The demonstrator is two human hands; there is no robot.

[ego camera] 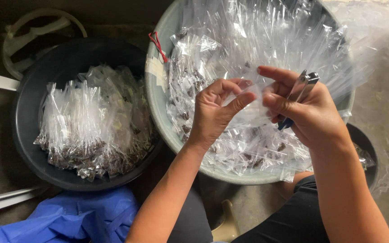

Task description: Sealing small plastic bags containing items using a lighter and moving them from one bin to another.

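My left hand [214, 110] and my right hand [305, 110] meet over a pale green basin [156, 96] heaped with clear plastic packets [244, 40] holding small dark bits. Between the fingertips of both hands I pinch one clear plastic packet [254, 92]. My right hand also grips a metal stapler [303, 85] with a blue base, tucked against the palm. My knees in dark trousers sit below the basin.
A black basin [28, 112] at the left holds several packets [93, 123] with dark contents. A blue cloth or bag [75, 218] lies at the lower left. A second dark tub [365, 148] peeks out at the right. Concrete floor surrounds everything.
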